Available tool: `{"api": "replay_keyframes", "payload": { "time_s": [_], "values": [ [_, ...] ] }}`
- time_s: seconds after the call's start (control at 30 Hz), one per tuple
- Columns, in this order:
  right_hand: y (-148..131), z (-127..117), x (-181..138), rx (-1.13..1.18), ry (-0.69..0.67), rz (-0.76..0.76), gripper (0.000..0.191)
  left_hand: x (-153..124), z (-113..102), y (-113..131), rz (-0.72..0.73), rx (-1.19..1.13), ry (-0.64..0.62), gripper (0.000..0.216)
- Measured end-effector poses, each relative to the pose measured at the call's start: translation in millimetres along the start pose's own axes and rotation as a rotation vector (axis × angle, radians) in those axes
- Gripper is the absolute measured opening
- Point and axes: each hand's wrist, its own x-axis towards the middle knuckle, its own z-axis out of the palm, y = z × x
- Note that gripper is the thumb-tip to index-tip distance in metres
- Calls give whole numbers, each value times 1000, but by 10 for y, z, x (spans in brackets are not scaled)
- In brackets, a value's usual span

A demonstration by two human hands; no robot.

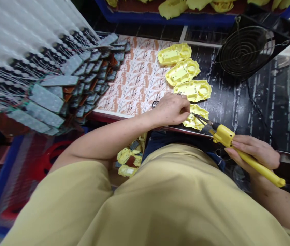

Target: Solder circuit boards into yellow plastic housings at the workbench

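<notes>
"Taking the nearest yellow shell half [194, 122] as the dial's centre, what's hard to make out?"

"Its nine o'clock edge, hidden by the left hand [172, 108]. Those fingers bunch at the rim; I can't tell whether they pinch anything. A black ring [155, 104], toward ten, is half covered by the wrist."

"And the right hand [259, 150]?"

"Clamped round the yellow soldering iron [225, 135] at four o'clock. Its slim tip reaches over the shell, but whether it touches is too small to tell."

"What else stands around?"

"Three more shell halves [192, 90] run up between eleven and twelve. The black fan [247, 51] sits toward one or two, its cable trailing down the black tabletop [275, 112]. At twelve a blue crate [145, 17] of yellow parts is cut off by the top edge."

"Toward ten?"

"Heaped grey rectangular pieces [53, 99] with thin leads, their lower layers buried. At eight, jumbled yellow pieces [127, 155] show partly behind the left arm."
</notes>
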Motion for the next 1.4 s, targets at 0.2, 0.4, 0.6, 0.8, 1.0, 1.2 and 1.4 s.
{"api": "replay_keyframes", "payload": {
  "time_s": [0.2, 0.4, 0.6, 0.8, 1.0, 1.2, 1.4],
  "values": [
    [31, -85, -5, -25, -76, -91, 20, 12, 12, 5, -5, 2, 12, 17],
    [22, -118, -14, -59, -54, -55, 21, 6, 12, -12, 4, -40, 16, 16],
    [35, -151, 52, -35, -110, -111, 25, 10, 1, 0, 3, -3, 6, 17],
    [166, -250, -76, -3, -89, -75, 2, -1, -16, 10, 0, -17, 2, 17],
    [48, -149, -66, -16, 26, 34, 18, -11, -24, 3, 2, -9, -10, 18],
    [-11, -95, -53, -133, 99, -15, 50, -10, -24, 36, 0, 26, -20, 21],
    [-46, -25, -78, 57, 138, 44, 21, -56, -62, -45, 30, -27, 13, 23]
  ]
}}
